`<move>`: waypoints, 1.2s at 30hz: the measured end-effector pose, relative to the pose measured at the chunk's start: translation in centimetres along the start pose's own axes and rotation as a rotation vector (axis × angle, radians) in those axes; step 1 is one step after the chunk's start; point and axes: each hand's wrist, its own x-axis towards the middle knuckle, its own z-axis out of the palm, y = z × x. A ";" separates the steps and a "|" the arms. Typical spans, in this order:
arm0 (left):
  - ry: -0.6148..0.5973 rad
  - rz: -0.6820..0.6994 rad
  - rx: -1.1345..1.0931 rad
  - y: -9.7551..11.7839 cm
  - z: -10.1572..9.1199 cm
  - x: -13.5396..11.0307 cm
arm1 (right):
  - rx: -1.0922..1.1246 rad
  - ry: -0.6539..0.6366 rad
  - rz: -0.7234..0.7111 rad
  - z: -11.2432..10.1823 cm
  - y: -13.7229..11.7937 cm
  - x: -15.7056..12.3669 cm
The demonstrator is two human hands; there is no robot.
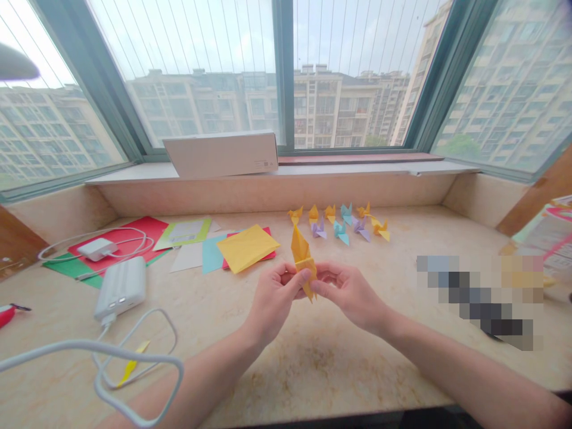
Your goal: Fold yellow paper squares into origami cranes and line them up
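Observation:
A partly folded yellow origami crane (300,245), long and pointed at both ends, is held upright above the counter between my two hands. My left hand (280,291) pinches it from the left, its thumb lying across the front of the paper. From the other side my right hand (343,291) grips the lower part between thumb and fingers; some fingertips are hidden behind the paper. Beyond my hands stand several finished paper cranes in two rows, among them a blue crane (341,233), a purple crane (361,229) and an orange crane (381,230).
Left of my hands lie yellow paper sheets (248,247) and red paper (147,229). A white power bank (121,287), a charger (97,249) and a looping white cable (134,347) are further left. A white box (223,155) stands on the windowsill. A pixelated patch (478,301) covers something at right.

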 end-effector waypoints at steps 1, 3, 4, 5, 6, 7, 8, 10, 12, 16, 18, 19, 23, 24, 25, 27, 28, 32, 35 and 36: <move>0.004 -0.009 -0.005 -0.1 0.0 0.0 | -0.036 0.018 -0.008 0.1 0.0 -0.1; 0.016 -0.018 -0.013 -0.4 0.0 -0.1 | -0.085 0.060 -0.014 0.4 0.0 -0.2; 0.020 -0.020 -0.014 -0.6 0.1 -0.1 | -0.101 0.078 -0.014 0.5 0.0 -0.3; 0.023 -0.019 -0.013 -0.7 0.1 -0.1 | -0.116 0.094 -0.016 0.6 0.1 -0.3; 0.023 -0.016 -0.010 -0.8 0.1 -0.1 | -0.129 0.113 -0.017 0.7 0.2 -0.3; 0.022 -0.009 -0.007 -0.8 0.0 -0.1 | -0.140 0.136 -0.017 0.8 0.3 -0.4; 0.020 0.002 -0.005 -0.8 0.0 0.0 | -0.148 0.164 -0.011 0.8 0.3 -0.4; 0.020 0.045 -0.006 -0.7 0.0 0.1 | -0.155 0.211 0.018 0.8 0.4 -0.3; 0.026 0.107 -0.010 -0.5 -0.1 0.2 | -0.161 0.215 0.068 0.7 0.4 -0.3; 0.040 0.187 -0.010 -0.2 -0.1 0.3 | -0.194 0.031 0.115 0.7 0.0 -0.4; 0.040 0.189 -0.005 -0.2 0.0 0.2 | -0.227 -0.048 0.115 0.9 -0.2 -0.4; 0.039 0.186 0.001 -0.1 0.0 0.1 | -0.241 -0.059 0.122 1.0 -0.2 -0.5; 0.037 0.175 0.037 -0.1 0.1 0.0 | -0.232 -0.035 0.153 1.1 -0.3 -0.5; 0.036 0.169 0.041 -0.1 0.0 0.1 | -0.234 -0.037 0.154 1.1 -0.3 -0.5; 0.035 0.165 0.047 -0.1 0.0 0.1 | -0.246 -0.047 0.154 1.0 -0.3 -0.5; 0.035 0.169 0.066 0.0 -0.1 0.2 | -0.297 -0.077 0.152 0.7 -0.4 -0.5; 0.037 0.176 0.080 0.1 -0.2 0.3 | -0.329 -0.090 0.143 0.4 -0.6 -0.5; 0.029 0.164 0.147 0.3 -0.2 0.2 | -0.338 -0.023 0.049 -0.6 -1.2 -0.2; -0.041 0.107 0.187 -0.1 -0.2 0.1 | -0.132 0.075 0.036 -1.1 -1.2 0.1; -0.075 0.090 0.198 -0.2 -0.1 0.0 | -0.060 0.083 0.041 -1.1 -1.1 0.1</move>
